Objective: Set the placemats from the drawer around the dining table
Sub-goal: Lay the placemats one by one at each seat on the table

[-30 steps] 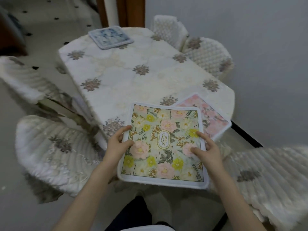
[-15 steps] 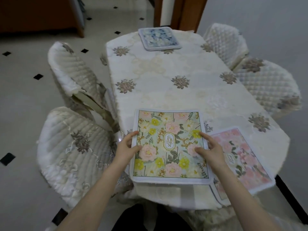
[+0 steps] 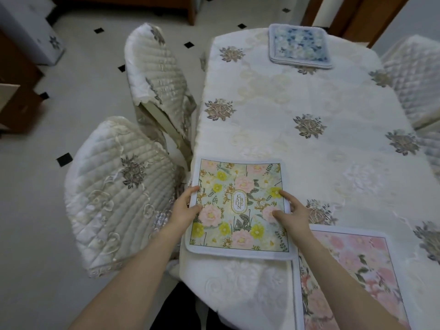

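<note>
Quilted chairs (image 3: 114, 191) flank the left hand (image 3: 184, 210) pinching the yellow placemat (image 3: 240, 232); the right hand (image 3: 294, 211) presses it with straight fingers, pink placemat (image 3: 362, 265) adjoining.

One wide-angle head-worn view looks forward and steeply down from the near end of the bench (image 3: 273, 110), close above its near edge; the far end reaches the top, floor (image 3: 35, 186) at left.

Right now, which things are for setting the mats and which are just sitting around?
For the job: garden placemat, with left hand and right hand on it; pink placemat; blue placemat; table.
Just around: near chair; far chair; white box.
</note>
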Action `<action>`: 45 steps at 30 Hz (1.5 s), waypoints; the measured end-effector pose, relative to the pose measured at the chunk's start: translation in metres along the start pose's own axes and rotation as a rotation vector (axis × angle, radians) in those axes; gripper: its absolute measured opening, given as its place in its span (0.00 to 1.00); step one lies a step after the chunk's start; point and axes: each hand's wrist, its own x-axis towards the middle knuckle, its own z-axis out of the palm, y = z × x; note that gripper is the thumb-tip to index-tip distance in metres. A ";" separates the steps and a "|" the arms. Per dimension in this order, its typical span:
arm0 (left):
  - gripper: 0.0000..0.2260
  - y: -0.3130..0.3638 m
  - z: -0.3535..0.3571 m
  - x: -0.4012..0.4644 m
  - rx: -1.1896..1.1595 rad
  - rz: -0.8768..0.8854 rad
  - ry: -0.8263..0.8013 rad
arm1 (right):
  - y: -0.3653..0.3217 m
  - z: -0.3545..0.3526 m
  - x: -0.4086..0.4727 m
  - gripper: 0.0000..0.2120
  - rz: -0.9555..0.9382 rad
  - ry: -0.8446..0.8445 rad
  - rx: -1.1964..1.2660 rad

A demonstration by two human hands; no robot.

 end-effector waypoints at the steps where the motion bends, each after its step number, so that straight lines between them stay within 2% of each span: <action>1: 0.24 -0.002 0.001 0.002 0.015 -0.008 0.003 | 0.005 0.001 0.002 0.28 -0.003 -0.003 -0.008; 5: 0.22 -0.003 0.006 0.003 0.121 -0.003 0.038 | 0.013 0.005 0.006 0.29 -0.016 0.020 -0.087; 8: 0.23 -0.006 0.012 0.001 0.506 0.109 0.105 | 0.016 0.008 0.007 0.30 -0.044 0.000 -0.294; 11: 0.26 -0.016 0.014 -0.004 0.931 0.201 0.095 | 0.028 0.009 0.010 0.30 -0.173 -0.032 -0.686; 13: 0.26 -0.025 0.017 -0.005 1.103 0.254 0.030 | 0.034 0.009 0.011 0.28 -0.287 -0.098 -0.843; 17: 0.26 -0.026 0.014 -0.005 1.298 0.260 -0.018 | 0.041 0.011 0.013 0.26 -0.383 -0.210 -0.939; 21: 0.33 -0.003 0.019 0.007 1.259 0.417 -0.004 | 0.021 0.021 0.022 0.26 -0.426 -0.145 -0.929; 24: 0.29 0.011 0.044 0.033 1.260 0.549 -0.011 | -0.003 0.056 0.041 0.29 -0.504 -0.105 -0.841; 27: 0.30 0.021 0.069 0.060 1.273 0.545 -0.028 | -0.017 0.099 0.065 0.30 -0.562 -0.128 -0.838; 31: 0.26 0.014 0.084 0.093 1.345 0.531 -0.024 | -0.011 0.134 0.093 0.34 -0.533 -0.155 -0.835; 36: 0.28 -0.006 0.067 0.107 1.169 0.600 0.005 | 0.013 0.112 0.104 0.27 -0.609 -0.143 -0.918; 41: 0.27 -0.011 0.036 0.107 1.143 0.615 0.030 | 0.032 0.059 0.109 0.29 -0.489 -0.050 -0.936; 45: 0.27 -0.019 0.031 0.104 1.147 0.606 0.053 | 0.044 0.039 0.105 0.30 -0.461 -0.019 -0.944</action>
